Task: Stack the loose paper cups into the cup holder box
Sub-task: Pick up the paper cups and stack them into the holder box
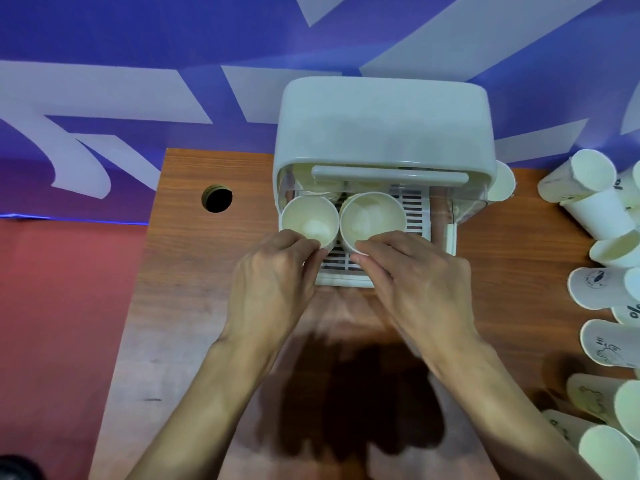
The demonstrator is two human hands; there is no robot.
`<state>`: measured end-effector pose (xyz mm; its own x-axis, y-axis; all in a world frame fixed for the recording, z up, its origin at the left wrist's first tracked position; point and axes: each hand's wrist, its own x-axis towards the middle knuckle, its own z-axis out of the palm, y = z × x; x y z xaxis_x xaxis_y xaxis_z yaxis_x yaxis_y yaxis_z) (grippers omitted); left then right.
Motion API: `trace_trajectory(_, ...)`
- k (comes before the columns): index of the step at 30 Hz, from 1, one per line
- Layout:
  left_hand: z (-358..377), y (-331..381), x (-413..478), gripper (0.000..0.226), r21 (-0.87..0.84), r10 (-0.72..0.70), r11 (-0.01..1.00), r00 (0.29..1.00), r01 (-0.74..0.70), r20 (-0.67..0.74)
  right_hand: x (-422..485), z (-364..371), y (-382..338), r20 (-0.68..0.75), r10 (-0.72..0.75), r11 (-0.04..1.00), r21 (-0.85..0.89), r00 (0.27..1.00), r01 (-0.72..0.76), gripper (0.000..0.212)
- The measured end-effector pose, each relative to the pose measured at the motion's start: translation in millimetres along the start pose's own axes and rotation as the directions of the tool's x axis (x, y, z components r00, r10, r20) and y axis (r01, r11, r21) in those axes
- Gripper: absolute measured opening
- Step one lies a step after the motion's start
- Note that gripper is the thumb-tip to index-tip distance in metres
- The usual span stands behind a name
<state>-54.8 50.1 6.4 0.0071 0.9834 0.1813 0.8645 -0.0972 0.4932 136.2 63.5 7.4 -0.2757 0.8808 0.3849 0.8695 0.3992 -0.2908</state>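
Not much can be read here. One paper cup (604, 344) lying on its side at the right has tiny letters that look like "Hi" over a little drawing. Two other cups (628, 311) near it show bits of black letters, cut off. The big white shapes (86, 98) on the blue wall (138, 36) cannot be read

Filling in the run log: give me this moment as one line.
left hand: pinches left cup rim | right hand: pinches right cup rim | both cups upright in open box | loose cups lie at right
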Motion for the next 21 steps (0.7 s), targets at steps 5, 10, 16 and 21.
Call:
trace_trajectory(5, 5.3, -3.7, 2.8, 0.009, 0.019, -0.023, 1.000, 0.999, 0.022, 0.025, -3.1, 2.5, -2.9, -0.016, 0.020, 1.000, 0.004, 1.000, -0.020, 0.013)
trace_trajectory(10, 10.1, -5.7, 4.5, 0.008, -0.003, -0.023, 1.000, 0.998, 0.023, 0.052, -4.6, 2.5, -6.2, 0.024, 0.066, 0.997, 0.030, 0.998, -0.067, 0.016)
trace_trajectory(16, 13.4, -9.4, 4.4, 0.010, 0.002, -0.009, 1.000, 0.998, 0.009, 0.059, -12.2, 8.3, -5.3, 0.124, 0.154, 0.986, 0.040, 0.980, -0.160, 0.016)
trace_trajectory(21, 17.6, -16.4, 12.3, 0.017, -0.033, 0.023, 0.999, 0.997, -0.021, 0.076, -0.3, 26.0, 5.6, 0.143, 0.150, 0.982, 0.093, 0.978, -0.164, 0.025)
